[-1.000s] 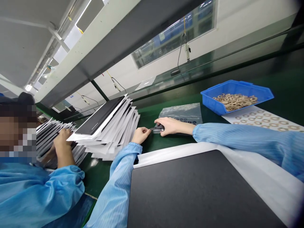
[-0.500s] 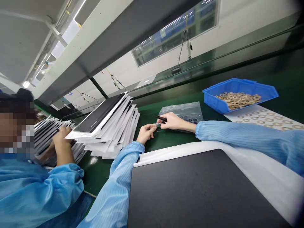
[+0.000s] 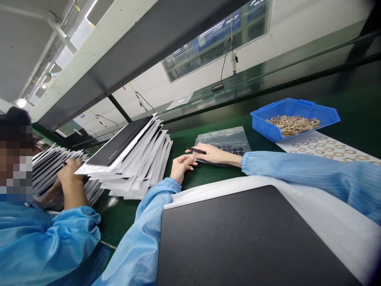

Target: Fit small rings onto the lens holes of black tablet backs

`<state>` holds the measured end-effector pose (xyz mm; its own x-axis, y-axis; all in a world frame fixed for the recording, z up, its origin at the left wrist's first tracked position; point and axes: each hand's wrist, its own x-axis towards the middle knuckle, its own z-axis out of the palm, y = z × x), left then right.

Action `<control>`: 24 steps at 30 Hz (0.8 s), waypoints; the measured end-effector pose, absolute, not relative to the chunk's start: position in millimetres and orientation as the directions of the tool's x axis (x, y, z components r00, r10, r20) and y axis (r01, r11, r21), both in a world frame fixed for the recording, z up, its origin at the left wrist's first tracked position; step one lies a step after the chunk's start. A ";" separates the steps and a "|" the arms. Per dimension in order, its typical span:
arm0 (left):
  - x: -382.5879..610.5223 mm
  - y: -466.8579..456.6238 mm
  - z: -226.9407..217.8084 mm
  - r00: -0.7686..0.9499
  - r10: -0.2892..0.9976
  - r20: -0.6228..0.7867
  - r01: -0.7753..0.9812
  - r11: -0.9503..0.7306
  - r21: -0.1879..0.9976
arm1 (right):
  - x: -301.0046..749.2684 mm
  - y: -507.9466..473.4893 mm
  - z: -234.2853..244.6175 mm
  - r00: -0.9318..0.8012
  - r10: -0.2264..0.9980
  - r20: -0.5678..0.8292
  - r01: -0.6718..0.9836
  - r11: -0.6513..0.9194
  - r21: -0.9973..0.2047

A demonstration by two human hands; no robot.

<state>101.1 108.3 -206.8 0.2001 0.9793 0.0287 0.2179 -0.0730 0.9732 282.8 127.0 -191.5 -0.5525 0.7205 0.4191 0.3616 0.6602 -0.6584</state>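
Observation:
My right hand (image 3: 214,154) rests on a clear plastic bag (image 3: 223,137) holding dark rings, and it is shut on black tweezers (image 3: 196,150). My left hand (image 3: 181,168) lies just left of it, its fingertips meeting at a small clear piece (image 3: 195,158), too small to make out well. A tall stack of white-sleeved black flat sheets (image 3: 127,159) stands left of my left hand. The blue plastic tray (image 3: 293,107) of tan rings and a white sheet of ring-shaped labels (image 3: 321,147) lie beyond my right hand.
The work surface is a green bench (image 3: 184,174). A black pad on white sheeting (image 3: 247,238) lies close in front of my arms. At left, a co-worker's hand (image 3: 73,172) sorts through another stack of sheets (image 3: 50,167).
My right hand has moved up onto the bag, and the tweezers now point left. My left hand has come closer to it. The whole view has shifted slightly.

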 end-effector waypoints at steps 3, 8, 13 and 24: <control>100.8 108.4 -206.5 0.218 0.976 0.015 0.184 -0.056 0.981 | 281.8 128.4 -192.8 -0.581 0.694 0.426 0.350 0.685 -0.638; 97.9 108.5 -205.5 0.259 0.966 -0.003 0.128 -0.032 0.991 | 280.6 133.4 -195.8 -0.575 0.678 0.458 0.332 0.705 -0.626; 94.1 110.0 -206.1 0.261 0.965 0.016 0.074 -0.036 0.997 | 280.0 133.9 -195.9 -0.554 0.688 0.469 0.327 0.698 -0.637; 90.7 114.3 -209.4 0.275 0.961 0.041 0.040 -0.054 0.998 | 278.7 136.4 -197.5 -0.536 0.705 0.465 0.317 0.678 -0.663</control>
<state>90.7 114.3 -209.4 0.2750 0.9606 0.0405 0.0401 -0.0535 0.9978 278.7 136.4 -197.5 -0.5356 0.7049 0.4650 0.3171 0.6783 -0.6629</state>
